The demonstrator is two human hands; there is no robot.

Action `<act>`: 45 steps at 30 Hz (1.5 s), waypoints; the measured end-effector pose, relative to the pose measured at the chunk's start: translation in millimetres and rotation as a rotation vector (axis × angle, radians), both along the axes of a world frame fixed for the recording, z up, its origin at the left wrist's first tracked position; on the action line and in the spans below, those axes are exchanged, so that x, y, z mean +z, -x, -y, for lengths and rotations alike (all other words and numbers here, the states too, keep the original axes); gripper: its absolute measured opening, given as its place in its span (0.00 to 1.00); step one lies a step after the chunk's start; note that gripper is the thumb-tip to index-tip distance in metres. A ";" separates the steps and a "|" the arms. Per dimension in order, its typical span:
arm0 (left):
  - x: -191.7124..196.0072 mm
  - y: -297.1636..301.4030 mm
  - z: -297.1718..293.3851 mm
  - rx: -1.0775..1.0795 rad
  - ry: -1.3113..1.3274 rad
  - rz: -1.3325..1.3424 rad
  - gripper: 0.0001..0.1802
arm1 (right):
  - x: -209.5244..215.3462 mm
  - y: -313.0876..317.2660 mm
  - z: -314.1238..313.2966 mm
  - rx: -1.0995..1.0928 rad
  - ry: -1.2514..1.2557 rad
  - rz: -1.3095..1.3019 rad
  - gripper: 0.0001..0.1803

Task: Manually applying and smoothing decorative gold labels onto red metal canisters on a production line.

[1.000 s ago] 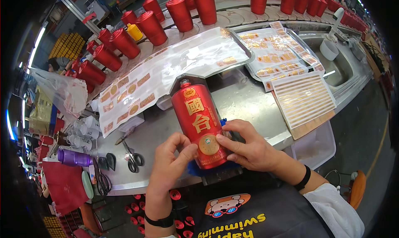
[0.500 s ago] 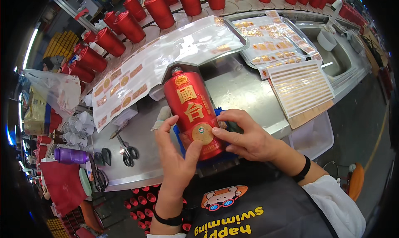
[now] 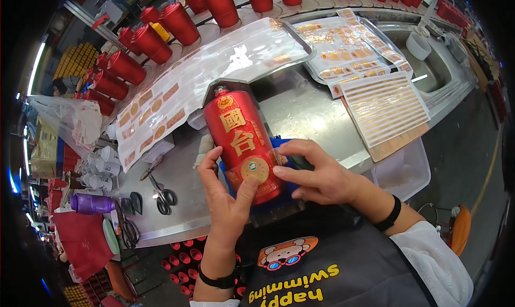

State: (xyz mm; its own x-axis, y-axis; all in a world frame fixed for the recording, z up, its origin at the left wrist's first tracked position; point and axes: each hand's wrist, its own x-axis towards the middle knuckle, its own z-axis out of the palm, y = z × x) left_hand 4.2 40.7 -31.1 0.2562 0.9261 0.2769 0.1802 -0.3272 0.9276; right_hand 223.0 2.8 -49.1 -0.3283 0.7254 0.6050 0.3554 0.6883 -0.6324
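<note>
A glossy red bottle (image 3: 238, 130) with raised gold characters lies tilted in a blue cradle (image 3: 280, 141), its neck pointing away from me. Across its lower part stretches a clear label (image 3: 254, 170) bearing a round gold seal. My left hand (image 3: 228, 199) curls round the bottle's left side, its thumb pressing by the seal and a whitish finger cover showing behind the index finger. On the other side, my right hand (image 3: 316, 175) pinches the label's right end at the bottle's edge, thumb and index finger close together. The underside of the bottle is hidden.
White sheets of gold labels (image 3: 166, 100) lie beyond the bottle, with a striped sheet (image 3: 383, 111) on a board at right. Scissors (image 3: 162, 195) and a purple cup (image 3: 92, 202) are at left. Red bottles (image 3: 220, 6) line a conveyor behind; a sink (image 3: 429, 71) is far right.
The bottle has shifted slightly left, and my left hand with it. My right hand stays nearly in place. Red bottles on the conveyor have moved to the right.
</note>
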 end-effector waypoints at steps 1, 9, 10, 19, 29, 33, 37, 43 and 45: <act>0.3 0.0 -0.2 0.000 0.017 0.013 0.38 | 1.1 1.3 -1.5 -0.021 -0.005 0.033 0.30; -6.9 0.0 -3.3 -0.013 -0.003 0.023 0.38 | -12.6 0.7 -1.1 0.010 -0.072 0.051 0.29; -7.0 0.3 -3.3 -0.012 -0.011 0.027 0.38 | -13.2 1.4 -0.6 0.015 -0.072 0.040 0.29; -12.8 7.1 -4.2 -0.085 0.024 0.144 0.38 | 2.4 -0.4 -5.3 0.030 -0.053 0.023 0.29; -15.1 6.0 -0.1 -0.131 0.079 0.187 0.40 | -4.2 7.7 -6.2 0.014 -0.097 0.077 0.30; -13.1 3.9 -1.8 -0.097 0.083 0.233 0.40 | -1.5 5.4 -6.8 0.028 -0.097 0.098 0.29; -4.7 -2.2 0.9 -0.030 -0.022 0.053 0.41 | 10.3 4.3 -5.2 0.024 -0.110 0.083 0.27; -15.3 -4.0 2.8 0.018 0.087 0.161 0.45 | 9.5 6.8 -8.4 0.011 -0.092 0.088 0.27; -20.7 3.9 4.6 -0.060 0.065 0.214 0.47 | 13.5 10.4 -11.0 0.016 -0.095 0.094 0.29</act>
